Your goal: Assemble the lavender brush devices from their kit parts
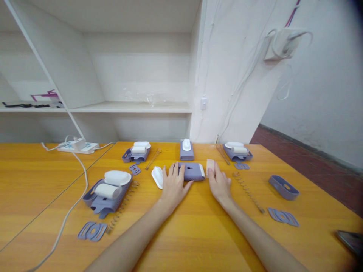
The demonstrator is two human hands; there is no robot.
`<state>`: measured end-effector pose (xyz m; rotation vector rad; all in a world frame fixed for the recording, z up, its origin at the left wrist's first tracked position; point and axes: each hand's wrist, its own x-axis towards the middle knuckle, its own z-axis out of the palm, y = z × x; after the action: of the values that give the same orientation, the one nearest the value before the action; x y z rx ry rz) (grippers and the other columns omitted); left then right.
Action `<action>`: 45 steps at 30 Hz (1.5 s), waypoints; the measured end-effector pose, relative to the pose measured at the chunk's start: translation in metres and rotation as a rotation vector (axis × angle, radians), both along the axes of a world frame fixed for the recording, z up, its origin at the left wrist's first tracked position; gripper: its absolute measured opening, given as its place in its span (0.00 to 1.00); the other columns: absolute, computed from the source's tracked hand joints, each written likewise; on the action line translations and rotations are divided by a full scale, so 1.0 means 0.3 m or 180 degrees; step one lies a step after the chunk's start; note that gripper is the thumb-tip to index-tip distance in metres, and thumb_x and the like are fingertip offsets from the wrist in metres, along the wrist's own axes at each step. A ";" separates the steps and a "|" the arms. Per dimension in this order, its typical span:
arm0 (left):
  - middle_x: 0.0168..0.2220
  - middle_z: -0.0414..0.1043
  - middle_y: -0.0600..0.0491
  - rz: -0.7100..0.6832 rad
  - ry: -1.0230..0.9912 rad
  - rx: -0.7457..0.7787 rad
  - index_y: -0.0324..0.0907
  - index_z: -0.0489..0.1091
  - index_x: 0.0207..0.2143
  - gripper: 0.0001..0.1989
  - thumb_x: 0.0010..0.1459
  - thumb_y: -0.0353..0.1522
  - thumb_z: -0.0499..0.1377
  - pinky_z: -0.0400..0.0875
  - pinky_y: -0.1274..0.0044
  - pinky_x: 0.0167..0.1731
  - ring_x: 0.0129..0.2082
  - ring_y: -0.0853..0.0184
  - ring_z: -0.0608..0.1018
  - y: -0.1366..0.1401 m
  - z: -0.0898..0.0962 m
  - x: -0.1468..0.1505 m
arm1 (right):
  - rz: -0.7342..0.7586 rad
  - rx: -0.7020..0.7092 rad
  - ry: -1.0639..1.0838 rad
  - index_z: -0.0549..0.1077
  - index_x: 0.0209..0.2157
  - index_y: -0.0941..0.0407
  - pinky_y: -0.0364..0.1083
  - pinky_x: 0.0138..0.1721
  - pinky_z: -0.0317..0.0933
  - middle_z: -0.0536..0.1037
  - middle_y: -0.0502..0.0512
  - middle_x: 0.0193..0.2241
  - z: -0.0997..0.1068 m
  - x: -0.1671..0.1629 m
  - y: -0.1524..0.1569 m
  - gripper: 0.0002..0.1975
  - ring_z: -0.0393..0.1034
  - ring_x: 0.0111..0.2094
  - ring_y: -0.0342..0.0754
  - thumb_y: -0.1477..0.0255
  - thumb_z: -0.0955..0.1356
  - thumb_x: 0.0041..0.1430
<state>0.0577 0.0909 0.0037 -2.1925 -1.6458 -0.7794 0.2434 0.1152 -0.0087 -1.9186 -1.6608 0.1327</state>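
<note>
My left hand (173,185) rests over the left end of a purple-grey plastic case (193,172), its fingers on top and its thumb along the near side. The case lies lengthwise on the table, with a dark cutout on top and a white right end. Just right of it, my right hand (219,185) is closed on a flat, pale pink piece (210,166), pinched between thumb and fingers. Beside my left hand lies a white oval cover (157,176), partly hidden by the fingers. Another purple-grey case (186,154) with a white part on top stands behind.
Left are part sets with purple-grey cases (124,192), white cylinders (107,190), coil springs (123,207) and flat plates (92,231). Right are another set (237,151), a spring (249,192), an oval ring (283,187) and a plate (283,217). A power strip (79,146) trails a cable.
</note>
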 end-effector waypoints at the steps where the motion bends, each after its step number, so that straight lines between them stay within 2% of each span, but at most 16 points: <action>1: 0.53 0.62 0.41 0.0034 0.0016 -0.0035 0.41 0.57 0.56 0.29 0.56 0.47 0.52 0.50 0.54 0.54 0.53 0.52 0.63 -0.001 0.002 0.000 | 0.0002 -0.0012 -0.0063 0.53 0.61 0.58 0.56 0.46 0.52 0.72 0.65 0.47 0.004 -0.004 -0.002 0.29 0.64 0.47 0.60 0.60 0.50 0.63; 6: 0.50 0.63 0.41 0.0045 0.0051 -0.0092 0.40 0.60 0.53 0.29 0.53 0.48 0.54 0.56 0.57 0.50 0.49 0.53 0.66 -0.003 0.008 0.000 | 0.0285 -0.0017 -0.0159 0.60 0.57 0.55 0.53 0.45 0.51 0.73 0.61 0.48 0.012 -0.012 -0.006 0.26 0.65 0.47 0.57 0.60 0.50 0.64; 12: 0.56 0.58 0.37 0.0031 0.0098 0.0039 0.37 0.62 0.50 0.29 0.53 0.48 0.54 0.45 0.52 0.55 0.57 0.50 0.59 0.004 -0.011 0.004 | 0.0351 -0.0014 -0.0144 0.63 0.55 0.55 0.53 0.44 0.52 0.73 0.60 0.48 0.010 -0.006 -0.004 0.25 0.66 0.47 0.57 0.61 0.50 0.65; 16: 0.54 0.60 0.37 -0.0069 0.0074 -0.0012 0.37 0.62 0.49 0.27 0.54 0.48 0.54 0.43 0.51 0.55 0.56 0.50 0.61 0.003 -0.009 0.002 | 0.0386 0.0035 -0.0183 0.62 0.55 0.55 0.53 0.44 0.52 0.73 0.61 0.48 0.008 -0.006 -0.003 0.25 0.66 0.47 0.57 0.62 0.50 0.65; 22: 0.50 0.63 0.40 -0.0143 -0.0015 0.0020 0.38 0.60 0.49 0.26 0.53 0.46 0.55 0.49 0.54 0.54 0.52 0.53 0.65 -0.001 0.005 0.000 | 0.0446 0.0067 -0.0056 0.62 0.56 0.56 0.56 0.46 0.53 0.73 0.62 0.48 -0.006 -0.001 0.005 0.25 0.66 0.48 0.59 0.61 0.50 0.64; 27: 0.51 0.61 0.38 -0.0264 0.0044 0.0160 0.37 0.61 0.49 0.27 0.53 0.46 0.56 0.52 0.55 0.54 0.52 0.51 0.64 0.001 0.004 -0.001 | 0.0529 0.0279 0.0532 0.62 0.56 0.54 0.55 0.52 0.52 0.71 0.59 0.51 -0.027 0.009 0.019 0.26 0.64 0.52 0.55 0.59 0.50 0.64; 31: 0.52 0.60 0.38 -0.0389 -0.0031 0.0274 0.38 0.61 0.48 0.27 0.52 0.46 0.56 0.53 0.54 0.53 0.53 0.49 0.63 0.006 0.000 -0.002 | 0.0631 0.0324 0.0985 0.60 0.58 0.57 0.55 0.57 0.48 0.65 0.60 0.56 -0.030 0.012 0.020 0.29 0.58 0.57 0.55 0.56 0.52 0.63; 37: 0.53 0.58 0.38 -0.0577 -0.0257 0.0272 0.38 0.59 0.49 0.26 0.52 0.45 0.57 0.56 0.55 0.53 0.55 0.49 0.61 0.013 -0.010 -0.009 | 0.0890 0.0380 0.1438 0.58 0.59 0.58 0.52 0.59 0.48 0.62 0.59 0.57 -0.023 0.009 0.018 0.31 0.56 0.59 0.53 0.54 0.55 0.61; 42: 0.55 0.55 0.38 -0.0720 -0.0397 0.0194 0.39 0.58 0.49 0.26 0.53 0.44 0.56 0.59 0.57 0.53 0.57 0.50 0.59 0.014 -0.012 -0.015 | 0.0991 0.0289 0.1399 0.56 0.60 0.58 0.54 0.58 0.49 0.63 0.61 0.57 -0.018 0.007 0.012 0.33 0.56 0.58 0.55 0.53 0.56 0.59; 45: 0.55 0.54 0.38 -0.0720 -0.0401 0.0120 0.38 0.57 0.49 0.26 0.54 0.44 0.56 0.58 0.57 0.53 0.58 0.50 0.57 0.012 -0.011 -0.018 | 0.1110 0.0226 0.1233 0.55 0.60 0.57 0.54 0.56 0.52 0.66 0.60 0.55 -0.004 0.003 0.001 0.33 0.60 0.55 0.56 0.53 0.59 0.58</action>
<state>0.0524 0.0946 0.0005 -2.3740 -1.4396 -1.0195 0.2443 0.1155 -0.0098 -1.4248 -1.6838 0.5394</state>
